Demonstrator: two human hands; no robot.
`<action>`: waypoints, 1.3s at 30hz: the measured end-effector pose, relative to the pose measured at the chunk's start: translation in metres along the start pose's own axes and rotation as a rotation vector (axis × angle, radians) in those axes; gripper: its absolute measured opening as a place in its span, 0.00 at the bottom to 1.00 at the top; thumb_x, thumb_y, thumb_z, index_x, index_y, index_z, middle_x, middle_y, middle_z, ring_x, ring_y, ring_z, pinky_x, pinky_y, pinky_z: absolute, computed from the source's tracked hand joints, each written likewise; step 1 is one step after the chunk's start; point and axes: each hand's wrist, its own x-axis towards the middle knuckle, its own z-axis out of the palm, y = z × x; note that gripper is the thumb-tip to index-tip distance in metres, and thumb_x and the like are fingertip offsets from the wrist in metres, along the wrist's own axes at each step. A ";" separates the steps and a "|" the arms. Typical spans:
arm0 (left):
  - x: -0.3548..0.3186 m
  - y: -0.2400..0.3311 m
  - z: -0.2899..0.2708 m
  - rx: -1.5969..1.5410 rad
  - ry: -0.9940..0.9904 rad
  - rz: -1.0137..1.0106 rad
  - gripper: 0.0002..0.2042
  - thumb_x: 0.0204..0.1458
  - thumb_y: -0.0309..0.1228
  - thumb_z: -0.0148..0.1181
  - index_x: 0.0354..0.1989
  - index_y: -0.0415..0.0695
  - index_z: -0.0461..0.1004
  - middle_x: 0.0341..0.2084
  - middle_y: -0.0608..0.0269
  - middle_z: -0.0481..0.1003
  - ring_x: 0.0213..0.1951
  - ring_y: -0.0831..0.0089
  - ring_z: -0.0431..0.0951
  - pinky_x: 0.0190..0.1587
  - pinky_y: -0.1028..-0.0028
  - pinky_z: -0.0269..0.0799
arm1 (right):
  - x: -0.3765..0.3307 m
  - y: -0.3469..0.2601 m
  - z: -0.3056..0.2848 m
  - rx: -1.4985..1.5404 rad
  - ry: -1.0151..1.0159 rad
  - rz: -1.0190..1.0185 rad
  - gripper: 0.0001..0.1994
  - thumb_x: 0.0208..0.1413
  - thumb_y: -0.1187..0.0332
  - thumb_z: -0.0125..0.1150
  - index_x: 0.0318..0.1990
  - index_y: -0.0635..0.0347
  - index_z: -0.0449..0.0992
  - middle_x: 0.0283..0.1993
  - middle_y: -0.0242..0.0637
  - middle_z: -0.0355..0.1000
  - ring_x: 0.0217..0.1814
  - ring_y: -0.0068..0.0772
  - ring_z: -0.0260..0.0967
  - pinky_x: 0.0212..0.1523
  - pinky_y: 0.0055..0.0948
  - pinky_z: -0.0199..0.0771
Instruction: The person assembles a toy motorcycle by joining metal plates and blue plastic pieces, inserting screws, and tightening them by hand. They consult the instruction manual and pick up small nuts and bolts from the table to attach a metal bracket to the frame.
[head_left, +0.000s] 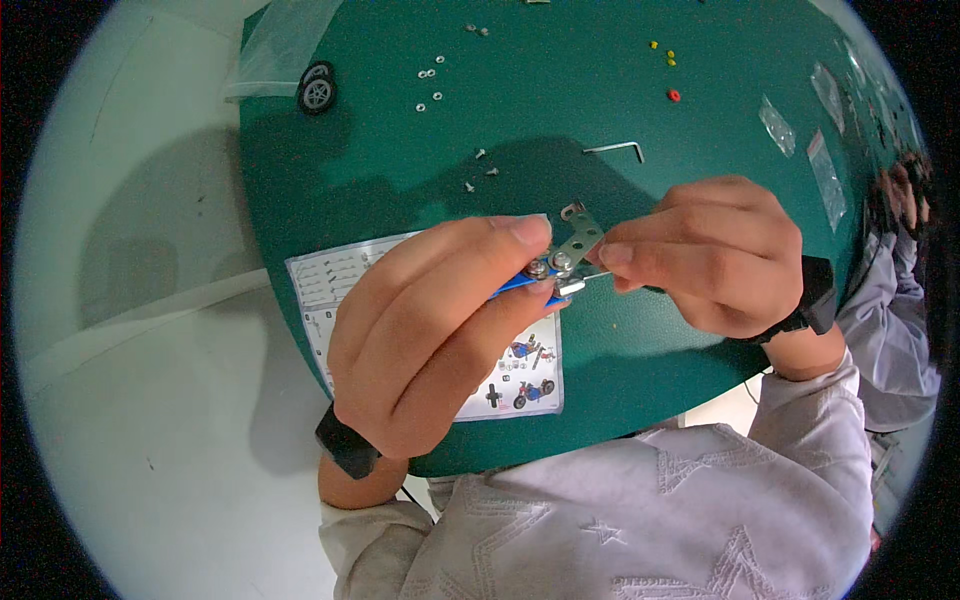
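Note:
My left hand is closed round a small model assembly of blue parts and perforated silver metal strips. Two round screw heads show on it beside the thumb and fingertip. From the right, my right hand pinches close against the assembly. Between its fingertips runs a thin silver metal piece; whether this is part of the assembly or a separate tool I cannot tell. Beneath my left hand lies a printed instruction sheet with small drawings, partly covered by the hand.
On the green table are two black wheels, several small silver nuts, several screws, a hex key, yellow pieces and a red ring. Clear plastic bags lie right. Another person's sleeve shows far right.

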 end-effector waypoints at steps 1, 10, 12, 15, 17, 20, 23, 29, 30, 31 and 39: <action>0.001 0.000 0.001 -0.002 0.004 -0.006 0.15 0.39 0.17 0.73 0.37 0.41 0.80 0.47 0.52 0.81 0.44 0.56 0.84 0.46 0.63 0.82 | -0.001 0.001 -0.001 0.003 0.006 0.000 0.12 0.53 0.78 0.62 0.45 0.69 0.81 0.40 0.46 0.82 0.29 0.38 0.79 0.27 0.32 0.79; 0.000 -0.006 0.007 -0.128 0.046 -0.069 0.12 0.42 0.17 0.71 0.36 0.43 0.80 0.45 0.53 0.82 0.43 0.57 0.83 0.46 0.64 0.81 | -0.001 0.002 -0.002 0.013 -0.007 0.023 0.13 0.53 0.76 0.63 0.46 0.69 0.81 0.40 0.46 0.81 0.29 0.38 0.78 0.26 0.31 0.78; 0.000 -0.008 0.005 -0.118 0.032 -0.069 0.11 0.42 0.18 0.71 0.36 0.43 0.80 0.45 0.53 0.82 0.44 0.57 0.83 0.46 0.64 0.81 | -0.001 0.001 -0.003 -0.001 -0.013 0.017 0.13 0.53 0.76 0.63 0.46 0.69 0.82 0.39 0.46 0.81 0.28 0.37 0.77 0.25 0.31 0.77; 0.001 -0.011 -0.001 -0.172 0.021 0.069 0.14 0.36 0.22 0.72 0.36 0.34 0.82 0.44 0.48 0.82 0.44 0.57 0.84 0.44 0.66 0.84 | 0.001 0.001 -0.002 -0.027 -0.007 -0.026 0.13 0.53 0.75 0.64 0.45 0.68 0.82 0.39 0.46 0.81 0.25 0.35 0.75 0.22 0.29 0.74; -0.002 -0.002 -0.002 -0.096 -0.015 -0.038 0.09 0.40 0.20 0.70 0.32 0.42 0.80 0.43 0.56 0.81 0.44 0.56 0.83 0.46 0.62 0.82 | 0.000 0.004 0.000 -0.039 0.003 -0.064 0.12 0.52 0.75 0.64 0.45 0.68 0.82 0.39 0.46 0.81 0.24 0.33 0.74 0.21 0.29 0.72; -0.005 0.000 0.000 -0.094 0.022 -0.009 0.09 0.39 0.21 0.71 0.31 0.43 0.80 0.42 0.57 0.81 0.45 0.55 0.83 0.46 0.61 0.83 | -0.002 0.004 0.002 -0.056 0.058 -0.100 0.12 0.52 0.74 0.65 0.44 0.67 0.83 0.39 0.45 0.81 0.22 0.29 0.72 0.19 0.26 0.69; -0.004 0.003 -0.002 -0.122 0.030 -0.020 0.10 0.38 0.23 0.71 0.30 0.43 0.79 0.42 0.58 0.81 0.45 0.55 0.83 0.47 0.60 0.83 | -0.001 0.006 0.000 -0.076 0.032 -0.146 0.12 0.52 0.75 0.65 0.43 0.68 0.83 0.39 0.45 0.81 0.22 0.28 0.71 0.18 0.24 0.68; -0.003 0.006 0.000 -0.185 0.052 -0.028 0.10 0.38 0.24 0.72 0.29 0.45 0.78 0.42 0.60 0.82 0.45 0.56 0.83 0.48 0.59 0.83 | 0.003 0.006 -0.003 -0.104 0.020 -0.194 0.12 0.50 0.74 0.66 0.42 0.69 0.82 0.37 0.46 0.80 0.20 0.26 0.68 0.16 0.23 0.64; -0.004 0.005 0.000 -0.182 0.053 -0.030 0.10 0.38 0.24 0.72 0.29 0.45 0.78 0.42 0.60 0.82 0.45 0.56 0.83 0.48 0.59 0.83 | 0.004 0.008 -0.001 -0.113 0.037 -0.230 0.12 0.50 0.74 0.67 0.42 0.69 0.82 0.37 0.45 0.80 0.20 0.25 0.67 0.16 0.22 0.63; -0.004 0.004 0.000 -0.185 0.047 -0.017 0.10 0.38 0.24 0.72 0.29 0.45 0.78 0.42 0.59 0.82 0.45 0.56 0.83 0.48 0.59 0.83 | 0.004 0.009 0.000 -0.122 0.055 -0.267 0.12 0.49 0.74 0.67 0.42 0.69 0.83 0.36 0.45 0.80 0.20 0.25 0.67 0.16 0.22 0.63; -0.004 -0.007 0.006 -0.169 0.048 -0.054 0.12 0.38 0.20 0.72 0.32 0.43 0.79 0.42 0.56 0.81 0.43 0.57 0.84 0.46 0.62 0.83 | 0.002 0.000 0.003 -0.175 0.029 -0.163 0.15 0.47 0.74 0.66 0.44 0.70 0.82 0.35 0.44 0.79 0.20 0.24 0.67 0.15 0.22 0.64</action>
